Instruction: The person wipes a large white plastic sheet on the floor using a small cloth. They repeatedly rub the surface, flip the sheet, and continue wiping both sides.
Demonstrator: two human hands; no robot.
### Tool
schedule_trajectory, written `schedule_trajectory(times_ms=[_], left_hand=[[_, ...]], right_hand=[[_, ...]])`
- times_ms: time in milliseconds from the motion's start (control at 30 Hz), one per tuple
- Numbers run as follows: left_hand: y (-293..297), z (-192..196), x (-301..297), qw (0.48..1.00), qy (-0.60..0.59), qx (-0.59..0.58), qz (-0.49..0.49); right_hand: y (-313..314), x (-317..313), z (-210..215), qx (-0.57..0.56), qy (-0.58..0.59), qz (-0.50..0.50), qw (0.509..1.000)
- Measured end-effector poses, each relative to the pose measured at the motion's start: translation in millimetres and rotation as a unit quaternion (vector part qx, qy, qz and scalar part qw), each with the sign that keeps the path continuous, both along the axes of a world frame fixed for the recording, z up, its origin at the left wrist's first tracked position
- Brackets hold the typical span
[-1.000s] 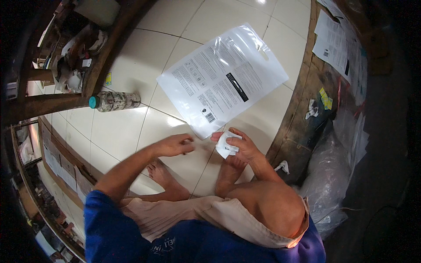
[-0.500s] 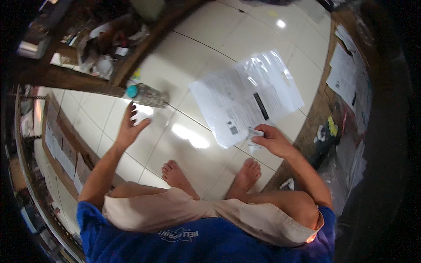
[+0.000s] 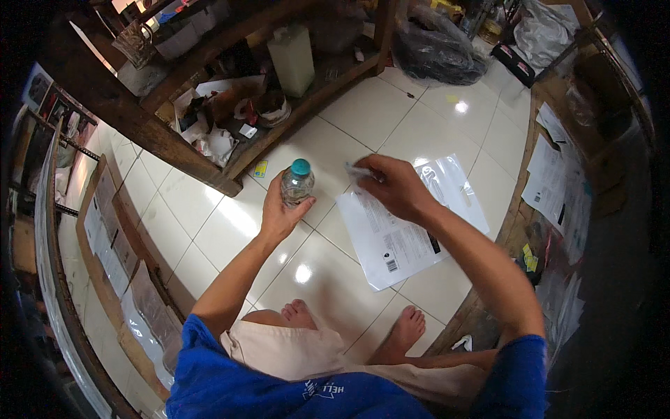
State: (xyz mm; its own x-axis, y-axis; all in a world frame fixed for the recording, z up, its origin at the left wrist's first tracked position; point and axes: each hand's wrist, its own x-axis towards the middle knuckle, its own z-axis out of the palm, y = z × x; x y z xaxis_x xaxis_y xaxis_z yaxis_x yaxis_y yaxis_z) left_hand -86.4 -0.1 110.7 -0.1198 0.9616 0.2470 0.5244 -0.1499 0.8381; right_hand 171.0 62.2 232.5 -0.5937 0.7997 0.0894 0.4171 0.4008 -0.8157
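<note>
My left hand (image 3: 277, 215) is wrapped round a clear bottle (image 3: 299, 186) with a teal cap, held upright above the tiled floor. What the bottle contains is hard to make out. To its right, my right hand (image 3: 396, 186) pinches a small whitish crumpled packet (image 3: 359, 172) between thumb and fingers; its kind is unclear. Beneath my right hand and forearm lies a large white printed plastic bag (image 3: 387, 241), flat on the tiles, with part of it hidden by the arm.
A dark wooden shelf (image 3: 213, 183) stands ahead on the left, holding a pale jerrycan (image 3: 292, 61) and clutter. Near its foot lies a small yellow card (image 3: 261, 169). Black plastic bags (image 3: 436, 49) sit at the far side. Cardboard with printed sheets (image 3: 548, 183) runs along the right.
My left hand has taken hold of the bottle that lay on the floor and brought it upright to the middle. My right hand has moved farther forward and left with the packet.
</note>
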Motion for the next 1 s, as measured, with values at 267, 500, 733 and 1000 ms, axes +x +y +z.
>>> schedule_trajectory(times_ms=[267, 500, 733, 1000], left_hand=[[-9.8, 76.8, 16.7, 0.971, 0.233, -0.015, -0.054], [-21.6, 98.4, 17.3, 0.95, 0.302, -0.04, -0.064], [-20.4, 116.1, 16.4, 0.91, 0.409, -0.025, -0.064], [-10.6, 130.9, 24.3, 0.867, 0.492, 0.008, -0.08]], right_hand=[[-18.8, -31.0, -19.1, -0.005, 0.206, -0.15, 0.967], [-30.7, -20.7, -36.3, 0.021, 0.168, -0.171, 0.971], [-38.2, -19.9, -31.4, -0.069, 0.162, -0.17, 0.97], [-33.8, -17.2, -45.8, -0.064, 0.172, -0.208, 0.961]])
